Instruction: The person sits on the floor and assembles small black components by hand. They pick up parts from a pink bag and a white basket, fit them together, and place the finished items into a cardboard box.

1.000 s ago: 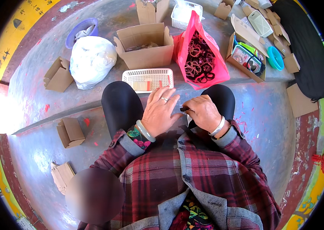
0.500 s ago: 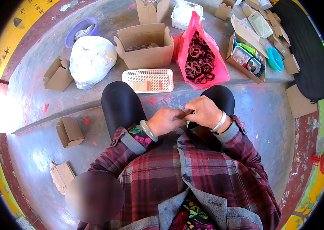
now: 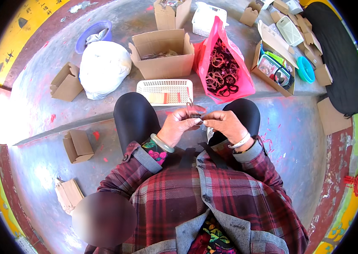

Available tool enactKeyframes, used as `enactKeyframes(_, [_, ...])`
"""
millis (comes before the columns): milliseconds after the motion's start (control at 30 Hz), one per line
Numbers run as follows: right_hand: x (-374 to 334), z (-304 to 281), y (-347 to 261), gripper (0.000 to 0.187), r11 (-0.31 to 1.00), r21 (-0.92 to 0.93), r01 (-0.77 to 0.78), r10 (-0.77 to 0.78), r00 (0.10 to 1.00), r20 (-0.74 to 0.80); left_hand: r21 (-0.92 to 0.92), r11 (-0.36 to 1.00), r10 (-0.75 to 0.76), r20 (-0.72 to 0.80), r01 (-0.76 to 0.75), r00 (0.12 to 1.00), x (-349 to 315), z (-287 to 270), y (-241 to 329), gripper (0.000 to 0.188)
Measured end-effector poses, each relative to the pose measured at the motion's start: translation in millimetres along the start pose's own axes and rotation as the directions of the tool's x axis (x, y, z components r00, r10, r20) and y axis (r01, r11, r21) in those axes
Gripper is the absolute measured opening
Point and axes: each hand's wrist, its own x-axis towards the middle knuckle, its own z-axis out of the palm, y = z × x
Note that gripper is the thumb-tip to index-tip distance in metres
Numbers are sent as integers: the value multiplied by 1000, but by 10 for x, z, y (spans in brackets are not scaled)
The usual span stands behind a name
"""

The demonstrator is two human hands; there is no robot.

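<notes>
Both of my hands meet between my knees over a few hair ties (image 3: 194, 111), dark and reddish loops partly hidden by the fingers. My left hand (image 3: 177, 128) pinches them between thumb and fingers, with loops standing up past the fingertips. From the other side, the thumb and forefinger of my right hand (image 3: 229, 125) are closed on the same dark bundle. Just beyond my knees is a white plastic basket (image 3: 142, 94) with yellowish, orange-edged cards (image 3: 159, 98) lying in it. A bright pink bag (image 3: 248, 86) gapes beside it, filled with dark, brown and pink hair ties (image 3: 222, 74).
An open cardboard box (image 3: 166, 67) stands behind the basket, beside a stuffed white plastic bag (image 3: 105, 70). At right are a carton of goods (image 3: 260, 70) and a turquoise basin (image 3: 305, 70). A small open box (image 3: 78, 146) sits left of my knee. A raised step edge (image 3: 67, 123) crosses the floor.
My hands have turned and opened up from a tight, overlapped grip, the right hand shifting slightly right and down. The loops now show above the fingers. The view has shifted slightly.
</notes>
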Motion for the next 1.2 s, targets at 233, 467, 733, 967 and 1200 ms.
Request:
enactKeyframes(233, [34,31,55,21,812,577,-86,108,994,-4,180,982,43,47,-51,998,-12,1,-56,27])
enactKeyframes(467, [68,-23,83,7,834,539,116,-85,993,-81,282,959,-5,75,-16,997,4,-11,-122,24])
enactKeyframes(733, [-54,69,-87,7,947,-147,287,-308,939,-154,145,983,-112,-30,115,993,29,-22,-87,25])
enactKeyframes(967, [-42,77,0,14,928,-224,299,-336,930,-150,114,993,9,-56,-3,998,0,32,-53,24])
enactKeyframes(1200, [-94,122,-82,18,860,-401,315,-356,934,-30,214,977,-17,-7,18,1000,-12,55,-61,27])
